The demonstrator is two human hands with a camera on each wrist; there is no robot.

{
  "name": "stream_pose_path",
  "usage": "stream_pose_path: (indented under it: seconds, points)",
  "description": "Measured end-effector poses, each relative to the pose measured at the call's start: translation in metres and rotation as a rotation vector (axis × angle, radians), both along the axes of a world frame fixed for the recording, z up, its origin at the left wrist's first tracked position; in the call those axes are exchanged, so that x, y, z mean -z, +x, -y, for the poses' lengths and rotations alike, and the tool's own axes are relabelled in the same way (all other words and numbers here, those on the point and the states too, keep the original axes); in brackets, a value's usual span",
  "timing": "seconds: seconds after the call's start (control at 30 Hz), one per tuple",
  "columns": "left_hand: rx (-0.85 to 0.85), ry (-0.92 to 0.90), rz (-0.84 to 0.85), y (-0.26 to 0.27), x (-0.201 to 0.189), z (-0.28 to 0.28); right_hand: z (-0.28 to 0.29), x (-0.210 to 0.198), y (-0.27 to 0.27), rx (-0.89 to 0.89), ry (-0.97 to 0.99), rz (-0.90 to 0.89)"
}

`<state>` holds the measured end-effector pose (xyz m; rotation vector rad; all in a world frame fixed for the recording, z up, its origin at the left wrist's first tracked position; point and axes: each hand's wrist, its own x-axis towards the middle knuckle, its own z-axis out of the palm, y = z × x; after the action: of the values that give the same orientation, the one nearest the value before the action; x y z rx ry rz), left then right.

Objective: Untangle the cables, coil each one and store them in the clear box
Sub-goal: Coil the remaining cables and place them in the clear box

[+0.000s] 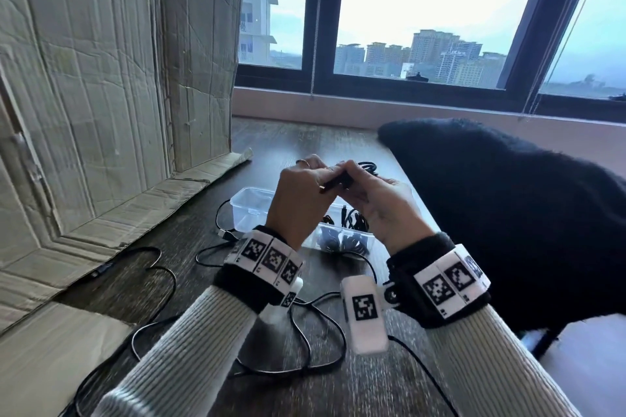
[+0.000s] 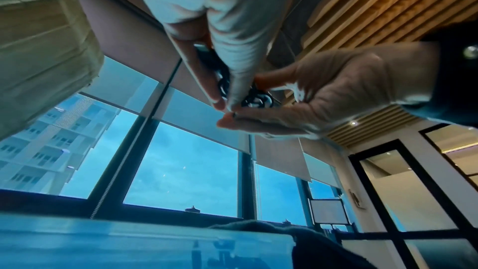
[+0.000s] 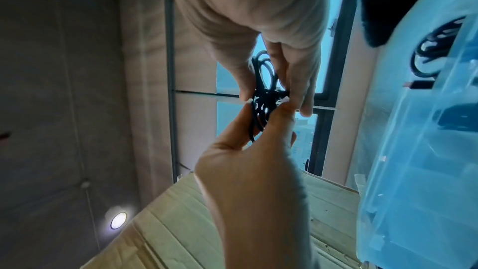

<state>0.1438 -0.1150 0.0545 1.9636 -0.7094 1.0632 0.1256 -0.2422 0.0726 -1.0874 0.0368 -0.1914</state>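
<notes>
Dark, grainy wood runs under your forearms, and the table [image 1: 298,135] ends at a tall window over grey tower blocks. Creased corrugated cardboard [image 1: 101,78] leans on your left, and a fuzzy black garment [image 1: 508,213] lies heaped on your right. You hold both hands raised above the clear box [image 1: 252,205], a thin rectangular plastic tub with black cables already coiled in its near end. Your left hand [image 1: 298,200] and right hand [image 1: 386,210] meet fingertip to fingertip, thumbs and fingers of each pinching a small tight bundle of thin black cable [image 3: 264,97] wound into round loops. One metal-tipped plug sticks out between your hands. Another loose black cable [image 1: 305,332] sprawls in wide curves across the wood beneath your wrists.
</notes>
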Motion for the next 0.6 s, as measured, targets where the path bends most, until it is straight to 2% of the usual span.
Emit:
stream_pose_path:
  seconds: [0.13,0.2,0.33,0.47,0.6]
  points:
    - [0.306,0.102,-0.302,0.007,-0.005,-0.022,0.010,0.002,0.006,0.050,-0.032,-0.043]
    - [0.353,0.197,-0.483,0.009,-0.012,-0.039,0.019,0.002,0.006,0.086,-0.059,-0.055]
    - [0.045,0.388,-0.714,0.019,-0.017,-0.087,0.034,-0.001,0.011,0.127,-0.186,-0.074]
    - [-0.288,0.531,-0.885,0.033,0.003,-0.119,0.017,-0.010,0.035,0.145,-0.437,-0.135]
    - [-0.312,0.620,-1.078,0.046,0.025,-0.119,-0.003,-0.012,0.067,0.191,-0.735,-0.172]
